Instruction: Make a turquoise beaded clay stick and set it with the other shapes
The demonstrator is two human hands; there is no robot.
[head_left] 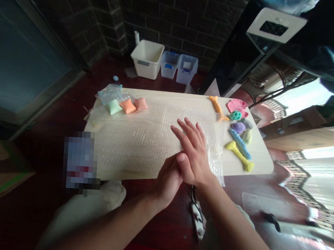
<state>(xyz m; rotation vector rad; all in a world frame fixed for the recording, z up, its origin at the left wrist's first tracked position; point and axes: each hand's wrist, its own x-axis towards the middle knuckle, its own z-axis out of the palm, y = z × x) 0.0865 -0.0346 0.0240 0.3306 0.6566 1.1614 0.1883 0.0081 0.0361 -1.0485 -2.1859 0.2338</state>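
Observation:
My two hands meet palm against palm over the near edge of the bubble wrap sheet (143, 138) on a light wooden table (262, 161). My right hand (193, 151) lies on top, fingers stretched out and slightly spread. My left hand (166, 179) is pressed against it from below and left; its fingers are hidden behind the right hand. Whether anything lies between the palms cannot be seen. To the right of my hands lie soft clay shapes: a yellow one (240, 156), a blue strip (239, 142), a purple lump (238, 127), a teal piece (235, 115), a pink one (237, 105) and an orange one (217, 107).
At the table's far left lie green (114, 106), orange (127, 106) and peach packets (141, 104) beside clear plastic bags (111, 93). A white basket (147, 58) and two clear boxes (178, 67) stand on the floor by the brick wall. A black cable (197, 213) hangs below the table.

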